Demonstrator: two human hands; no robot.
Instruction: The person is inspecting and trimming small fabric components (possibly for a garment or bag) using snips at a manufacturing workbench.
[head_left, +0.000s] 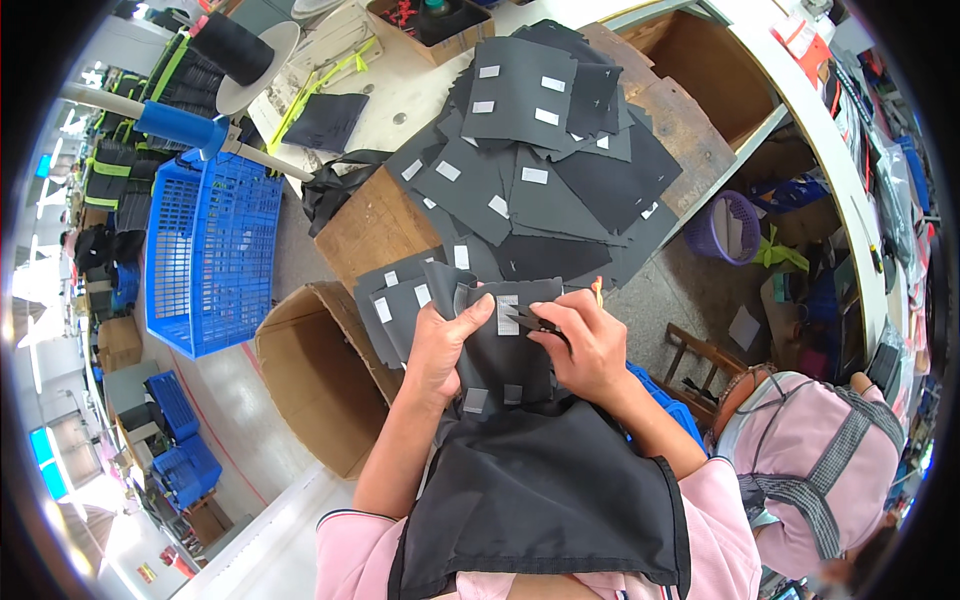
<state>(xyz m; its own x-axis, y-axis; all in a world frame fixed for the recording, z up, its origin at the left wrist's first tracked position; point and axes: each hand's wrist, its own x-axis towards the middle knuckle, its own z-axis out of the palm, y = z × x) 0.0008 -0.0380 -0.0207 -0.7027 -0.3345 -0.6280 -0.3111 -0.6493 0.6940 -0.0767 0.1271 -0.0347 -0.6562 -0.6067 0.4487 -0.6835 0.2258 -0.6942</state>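
My left hand grips the edge of a dark grey fabric panel, thumb on top. Small light patches sit on the panel, one of them a whitish patch between my two hands. In my right hand is a pair of small dark thread snips, its tips at that patch. Just beyond my hands, a loose heap of similar dark panels with white patches covers much of a wooden board. A few more panels lie beside my left hand.
An open cardboard box stands at my left, with a blue plastic crate beyond it. A black thread cone is at the upper left. To the right are a purple basket and another person in pink.
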